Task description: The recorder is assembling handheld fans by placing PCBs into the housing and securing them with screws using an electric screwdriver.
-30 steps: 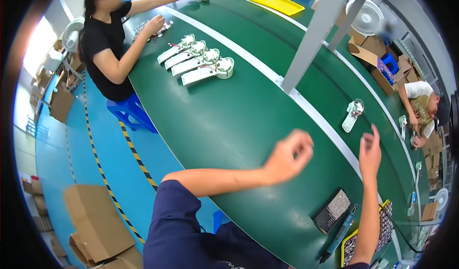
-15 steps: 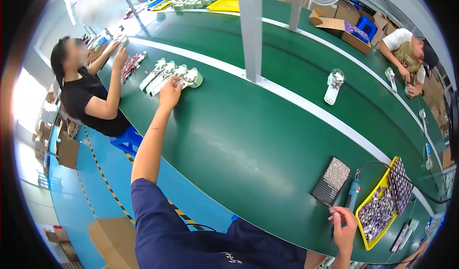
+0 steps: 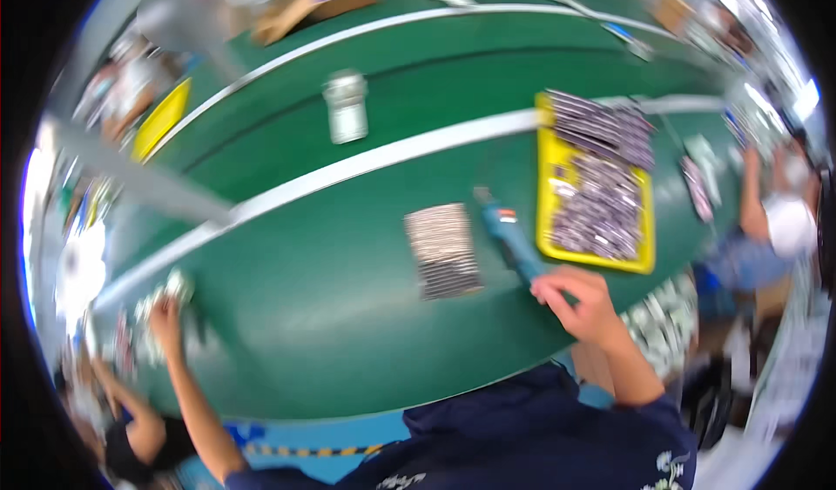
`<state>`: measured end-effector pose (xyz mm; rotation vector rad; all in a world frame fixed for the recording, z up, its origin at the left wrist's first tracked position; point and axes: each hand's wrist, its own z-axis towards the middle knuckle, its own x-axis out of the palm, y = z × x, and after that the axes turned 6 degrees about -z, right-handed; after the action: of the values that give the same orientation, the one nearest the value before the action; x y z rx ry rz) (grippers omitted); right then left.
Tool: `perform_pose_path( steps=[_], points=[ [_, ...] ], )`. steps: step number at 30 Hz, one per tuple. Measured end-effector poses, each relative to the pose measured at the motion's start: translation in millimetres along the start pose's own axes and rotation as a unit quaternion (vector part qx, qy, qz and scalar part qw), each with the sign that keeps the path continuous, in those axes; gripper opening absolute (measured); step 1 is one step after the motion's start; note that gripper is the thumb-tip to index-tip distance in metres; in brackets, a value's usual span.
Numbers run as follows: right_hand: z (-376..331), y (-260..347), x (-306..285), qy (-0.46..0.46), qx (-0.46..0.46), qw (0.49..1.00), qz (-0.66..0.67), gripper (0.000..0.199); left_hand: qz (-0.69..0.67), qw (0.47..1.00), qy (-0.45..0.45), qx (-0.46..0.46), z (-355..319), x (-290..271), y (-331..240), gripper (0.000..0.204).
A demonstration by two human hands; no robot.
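Green matting covers a long curved workbench [image 3: 287, 316], crossed by a pale stripe, and the whole view is smeared by motion. At the near edge on the right, the right hand [image 3: 579, 303] curls its fingers around the rear end of a blue power screwdriver [image 3: 509, 237], which lies on the mat with its other end pointing away from the person. Just left of the tool sits a dark ribbed tray [image 3: 444, 250], and just right of it a yellow tray [image 3: 553, 194] heaped with small dark parts, so the tool lies in a narrow lane between the two. Far out to the left, the left hand [image 3: 165, 324] reaches with the arm fully stretched to a cluster of white pieces [image 3: 170, 294] near the bench edge; blur hides whether its fingers are closed on anything. Beyond the stripe a white cylindrical device [image 3: 347, 107] lies alone, a second yellow tray [image 3: 161, 120] rests further left, and a seated person [image 3: 779, 220] works at the far right.
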<state>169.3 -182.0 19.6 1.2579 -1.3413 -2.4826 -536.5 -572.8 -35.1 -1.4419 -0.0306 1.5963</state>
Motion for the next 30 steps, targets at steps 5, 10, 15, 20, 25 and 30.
perform_pose_path(
  steps=[5, 10, 15, 20, 25, 30],
  points=[
    [11, -80, -53, -0.151, 0.186, 0.970, 0.042, 0.018, -0.113, 0.993, -0.002, 0.023, -43, 31, -124, 0.024],
    [68, -106, -79, -0.157, 0.148, 0.959, -0.182, 0.021, -0.263, 0.961, 0.049, -0.069, -105, 104, -213, 0.023],
    [104, -133, -61, 0.017, 0.079, 0.923, -0.375, 0.029, -0.286, 0.940, 0.160, -0.095, -140, 124, -323, 0.020],
    [114, -137, -59, 0.070, 0.074, 0.920, -0.378, 0.030, -0.326, 0.900, 0.274, -0.093, -163, 131, -363, 0.015],
    [123, -126, -61, 0.088, 0.040, 0.954, -0.282, 0.037, -0.352, 0.889, 0.292, -0.002, -174, 155, -347, 0.012],
    [70, -44, -51, 0.121, 0.084, 0.989, 0.012, 0.033, -0.377, 0.883, 0.258, 0.107, -168, 173, -343, 0.007]
  ],
)
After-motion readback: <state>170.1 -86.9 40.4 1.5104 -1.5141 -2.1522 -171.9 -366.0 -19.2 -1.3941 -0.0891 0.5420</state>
